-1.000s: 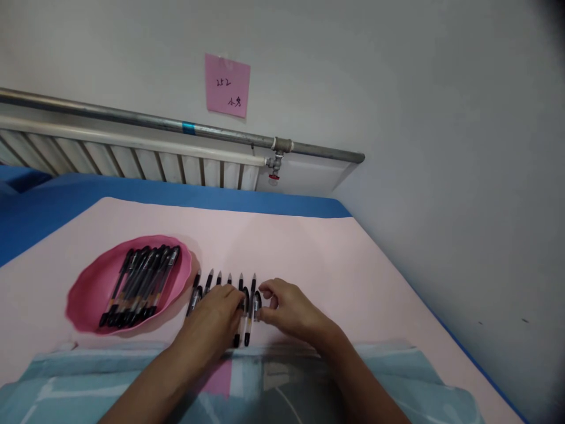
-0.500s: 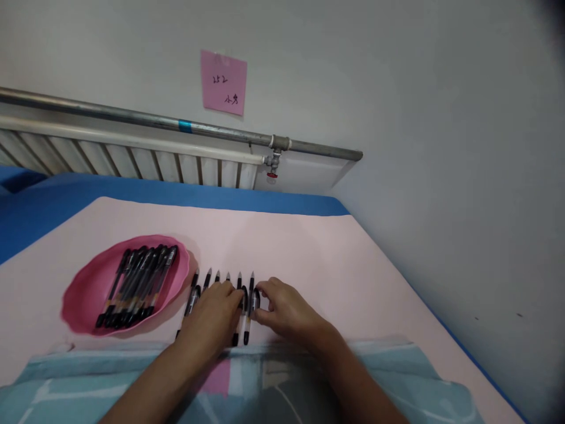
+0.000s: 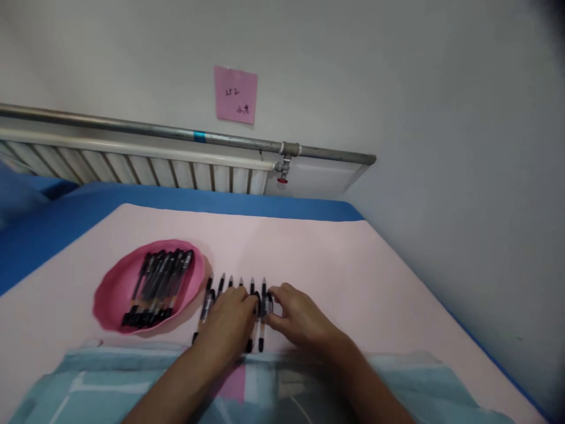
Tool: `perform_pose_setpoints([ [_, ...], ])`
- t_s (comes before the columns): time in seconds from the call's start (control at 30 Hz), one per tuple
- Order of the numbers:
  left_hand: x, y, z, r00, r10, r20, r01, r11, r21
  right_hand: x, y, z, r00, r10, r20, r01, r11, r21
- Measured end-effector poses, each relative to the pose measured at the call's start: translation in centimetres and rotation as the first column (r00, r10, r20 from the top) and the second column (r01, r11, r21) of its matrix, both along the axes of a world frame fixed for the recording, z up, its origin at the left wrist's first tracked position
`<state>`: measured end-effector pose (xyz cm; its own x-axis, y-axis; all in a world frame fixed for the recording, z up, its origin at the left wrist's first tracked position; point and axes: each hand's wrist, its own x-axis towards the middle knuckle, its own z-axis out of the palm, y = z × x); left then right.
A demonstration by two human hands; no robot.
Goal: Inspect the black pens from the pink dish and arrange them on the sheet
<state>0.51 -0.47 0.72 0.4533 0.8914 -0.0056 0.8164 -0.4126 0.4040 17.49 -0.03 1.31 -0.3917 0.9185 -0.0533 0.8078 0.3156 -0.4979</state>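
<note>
Several uncapped black pens point(image 3: 262, 337) lie side by side on the pink tabletop, tips pointing away from me. My left hand point(image 3: 230, 318) reaches over the middle of the row and hides part of it. Its curled fingers grip a black pen cap point(image 3: 258, 303) beside the second pen from the right. To the right of the last pen, my right hand point(image 3: 296, 312) pinches another dark cap point(image 3: 269, 304) between thumb and fingers. At the row's left end, a cap point(image 3: 209, 301) lies along the outermost pen.
Left of the row, a pink scalloped bowl point(image 3: 106, 303) holds several capped black pens point(image 3: 161, 285). A blue edge point(image 3: 247, 207) borders the pink tabletop point(image 3: 326, 253). Beyond it are a radiator point(image 3: 176, 171), a metal pipe point(image 3: 150, 128) and a pink note point(image 3: 236, 94). A wall stands on the right.
The whole view has shifted, so everything sits a little farther right and lower. Both hands keep nearly the same place at the pens. A blue blurred shape appears at the left edge.
</note>
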Motion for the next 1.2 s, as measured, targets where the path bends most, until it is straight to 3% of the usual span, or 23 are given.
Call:
perform_pose_setpoints([
  [0.17, -1.9, 0.9, 0.9, 0.973, 0.101, 0.205, -0.132, 0.98, 0.146, -0.2, 0.2, 0.2, 0.999, -0.039, -0.004, 0.039, 0.998, -0.056],
  [0.27, -4.7, 2.2, 1.4, 0.926, 0.248, 0.284, -0.324, 0.91, 0.259, -0.3, 0.2, 0.5, 0.997, -0.077, -0.029, 0.073, 0.991, -0.11],
  [0.4, -8.5, 3.5, 2.2, 0.822, 0.547, 0.161, -0.57, 0.794, 0.213, -0.3, 0.2, 0.8, 0.992, -0.099, -0.072, 0.089, 0.988, -0.129],
  [0.53, -10.3, 3.9, 2.5, 0.711, 0.703, 0.005, -0.7, 0.707, 0.1, -0.3, 0.5, 0.8, 0.987, -0.116, -0.115, 0.101, 0.986, -0.131],
  [0.63, -10.3, 4.0, 2.3, 0.685, 0.726, -0.06, -0.723, 0.688, 0.066, -0.2, 0.6, 0.7, 0.983, -0.118, -0.142, 0.101, 0.987, -0.126],
  [0.87, -9.9, 4.3, 2.1, 0.701, 0.693, -0.168, -0.687, 0.72, 0.099, -0.1, 0.6, 0.5, 0.981, -0.114, -0.155, 0.097, 0.989, -0.111],
  [1.1, -9.8, 4.2, 2.4, 0.713, 0.686, -0.141, -0.684, 0.726, 0.074, -0.1, 0.7, 0.6, 0.982, -0.115, -0.148, 0.101, 0.989, -0.104],
  [1.2, -9.6, 4.0, 2.7, 0.696, 0.718, -0.011, -0.714, 0.694, 0.093, 0.0, 0.6, 0.7, 0.98, -0.117, -0.159, 0.1, 0.989, -0.111],
])
